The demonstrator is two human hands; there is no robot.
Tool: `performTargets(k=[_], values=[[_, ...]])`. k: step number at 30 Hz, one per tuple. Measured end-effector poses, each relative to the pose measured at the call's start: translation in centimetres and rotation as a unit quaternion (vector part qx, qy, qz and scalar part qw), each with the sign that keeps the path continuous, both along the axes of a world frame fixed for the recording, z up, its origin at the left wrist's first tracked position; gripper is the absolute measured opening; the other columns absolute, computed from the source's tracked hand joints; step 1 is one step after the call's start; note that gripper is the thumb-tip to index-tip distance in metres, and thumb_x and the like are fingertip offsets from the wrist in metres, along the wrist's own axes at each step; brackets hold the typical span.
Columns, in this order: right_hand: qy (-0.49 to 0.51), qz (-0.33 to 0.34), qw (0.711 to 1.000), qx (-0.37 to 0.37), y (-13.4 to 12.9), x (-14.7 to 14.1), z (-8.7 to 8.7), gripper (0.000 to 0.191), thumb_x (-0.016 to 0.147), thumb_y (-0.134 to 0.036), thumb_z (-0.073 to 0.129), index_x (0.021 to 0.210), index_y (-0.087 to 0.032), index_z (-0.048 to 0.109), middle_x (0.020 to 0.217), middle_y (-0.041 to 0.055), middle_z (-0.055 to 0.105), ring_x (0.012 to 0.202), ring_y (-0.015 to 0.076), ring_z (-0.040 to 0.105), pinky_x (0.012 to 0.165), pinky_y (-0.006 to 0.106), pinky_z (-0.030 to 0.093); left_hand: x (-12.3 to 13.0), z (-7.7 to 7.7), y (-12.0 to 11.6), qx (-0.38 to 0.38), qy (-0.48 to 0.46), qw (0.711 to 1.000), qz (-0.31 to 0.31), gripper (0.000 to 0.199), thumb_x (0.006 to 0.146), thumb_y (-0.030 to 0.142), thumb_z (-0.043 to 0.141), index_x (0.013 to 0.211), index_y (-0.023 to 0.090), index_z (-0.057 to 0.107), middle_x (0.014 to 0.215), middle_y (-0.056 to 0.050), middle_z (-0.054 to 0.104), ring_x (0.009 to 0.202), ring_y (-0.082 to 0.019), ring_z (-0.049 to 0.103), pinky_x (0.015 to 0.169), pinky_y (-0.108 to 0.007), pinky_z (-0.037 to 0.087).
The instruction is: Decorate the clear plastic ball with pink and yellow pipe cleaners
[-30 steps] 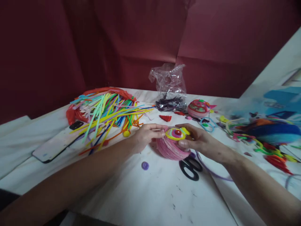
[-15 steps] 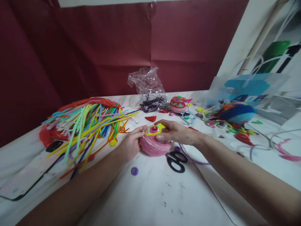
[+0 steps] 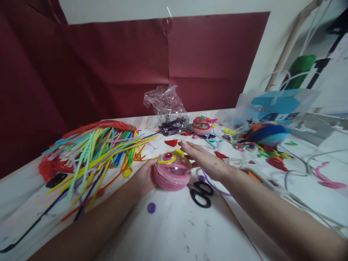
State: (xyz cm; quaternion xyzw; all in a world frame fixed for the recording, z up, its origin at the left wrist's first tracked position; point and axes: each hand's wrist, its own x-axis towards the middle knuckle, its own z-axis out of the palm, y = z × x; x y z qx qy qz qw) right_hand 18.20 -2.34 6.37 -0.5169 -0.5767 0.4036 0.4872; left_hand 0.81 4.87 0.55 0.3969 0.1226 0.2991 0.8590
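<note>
A clear ball (image 3: 172,177) wound with pink pipe cleaner stands on the white table in front of me. On its upper left sits a coiled yellow, white and pink disc (image 3: 166,157) with a red centre, and more yellow coil shows at its top. My left hand (image 3: 146,177) is curled against the ball's left side, its fingers mostly hidden behind it. Held flat with fingers outstretched, my right hand (image 3: 205,159) is at the ball's upper right, gripping nothing. Black-handled scissors (image 3: 201,194) lie just right of the ball. A purple coiled disc (image 3: 151,207) lies in front.
Pipe cleaners (image 3: 100,156) in many colours spread over the left, beside a phone (image 3: 29,210). Behind are a clear plastic bag (image 3: 167,101) and a decorated pink ball (image 3: 202,126). On the right stand a blue ball (image 3: 268,135) and a translucent carrier bag (image 3: 282,103).
My right hand has let go of the ball's top and straightened its fingers, uncovering the clear upper part. My left hand stays on the ball. The whole view has shifted slightly.
</note>
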Motion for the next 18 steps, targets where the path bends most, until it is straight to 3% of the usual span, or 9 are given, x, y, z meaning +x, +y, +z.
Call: performTargets(k=[6, 13, 18], values=[[0.036, -0.036, 0.999, 0.001, -1.0, -0.6, 0.4, 0.076, 0.074, -0.069, 0.055, 0.124, -0.012, 0.055, 0.129, 0.0177, 0.058, 0.116, 0.0332, 0.055, 0.095, 0.048, 0.045, -0.7, 0.2, -0.7, -0.04, 0.004, 0.999, -0.009, 0.035, 0.087, 0.031, 0.046, 0.109, 0.013, 0.065, 0.095, -0.008, 0.074, 0.099, -0.027, 0.065, 0.09, -0.039, 0.046], [0.072, -0.033, 0.995, 0.063, -2.0, -0.7, -0.9, 0.079, 0.064, -0.063, 0.068, 0.126, -0.018, 0.051, 0.14, 0.015, 0.049, 0.127, 0.0308, 0.046, 0.105, 0.046, 0.036, -0.8, 0.1, -0.6, -0.031, -0.075, 0.996, 0.032, 0.045, 0.087, 0.044, 0.042, 0.116, 0.015, 0.061, 0.115, -0.009, 0.067, 0.108, -0.027, 0.06, 0.099, -0.04, 0.039], [0.029, -0.018, 0.999, 0.038, -3.0, -2.0, -2.8, 0.108, 0.059, -0.049, 0.079, 0.146, -0.02, 0.022, 0.148, 0.0127, 0.037, 0.134, 0.0285, 0.036, 0.113, 0.046, 0.023, -0.4, 0.4, -1.7, -0.003, -0.098, 0.995, -0.01, 0.052, 0.08, 0.048, 0.052, 0.116, 0.011, 0.063, 0.114, -0.012, 0.067, 0.114, -0.031, 0.056, 0.102, -0.042, 0.037]])
